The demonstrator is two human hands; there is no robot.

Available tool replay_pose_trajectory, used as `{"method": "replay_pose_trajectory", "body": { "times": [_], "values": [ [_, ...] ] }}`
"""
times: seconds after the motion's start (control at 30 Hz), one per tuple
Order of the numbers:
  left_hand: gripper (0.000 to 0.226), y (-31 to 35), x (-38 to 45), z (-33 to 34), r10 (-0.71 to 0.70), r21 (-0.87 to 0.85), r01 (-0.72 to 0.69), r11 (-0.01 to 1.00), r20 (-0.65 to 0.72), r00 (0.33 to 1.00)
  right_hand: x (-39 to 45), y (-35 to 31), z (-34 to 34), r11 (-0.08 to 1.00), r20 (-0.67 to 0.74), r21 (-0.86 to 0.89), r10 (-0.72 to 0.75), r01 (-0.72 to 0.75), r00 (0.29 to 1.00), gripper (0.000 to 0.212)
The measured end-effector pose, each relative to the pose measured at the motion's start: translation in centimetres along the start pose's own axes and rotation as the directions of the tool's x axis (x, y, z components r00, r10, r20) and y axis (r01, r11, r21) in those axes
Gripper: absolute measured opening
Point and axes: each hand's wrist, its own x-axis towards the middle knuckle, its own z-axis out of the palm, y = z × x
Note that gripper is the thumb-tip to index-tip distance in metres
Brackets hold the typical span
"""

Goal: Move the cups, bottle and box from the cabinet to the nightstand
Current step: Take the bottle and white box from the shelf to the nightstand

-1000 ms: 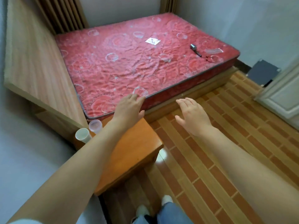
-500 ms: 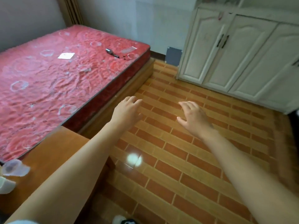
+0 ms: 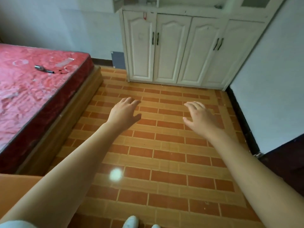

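Both the left hand (image 3: 124, 111) and the right hand (image 3: 199, 116) hang palm-down over the brick-patterned floor (image 3: 164, 162), fingers loosely spread, holding nothing. The white cabinet (image 3: 174, 48) stands far ahead, doors closed; the nightstand's (image 3: 14, 191) orange corner shows near left, beside the red mattress (image 3: 32, 86).

Red mattress (image 3: 32, 89), perhaps a pen (image 3: 44, 69)

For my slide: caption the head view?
Both empty hands, left and right, reach toward the closed white cabinet.
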Motion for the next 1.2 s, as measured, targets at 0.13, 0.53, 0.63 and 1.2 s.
{"method": "replay_pose_trajectory", "body": {
  "times": [0.13,0.53,0.63,1.2],
  "values": [
    [0.054,3.1,2.2,0.5,0.060,-0.002,-0.060,0.998,-0.021,0.998,-1.4,3.1,-0.6,0.998,-0.030,-0.005,0.055,-0.055,0.998,0.053],
    [0.053,4.4,6.2,3.7,0.060,-0.030,-0.058,0.998,0.060,0.996,0.7,7.0,1.1,0.998,0.031,0.030,0.061,-0.062,0.998,0.053],
    [0.052,3.5,8.3,3.9,0.041,-0.050,-0.038,0.998,0.053,0.998,3.5,7.3,1.5,0.999,0.033,0.025,0.036,-0.037,0.999,0.054],
    [0.052,-4.6,34.5,5.4,0.049,0.033,-0.050,0.998,0.049,0.998,30.1,9.9,0.9,0.998,0.007,0.003,0.060,-0.060,0.998,0.059]
  ]
}}
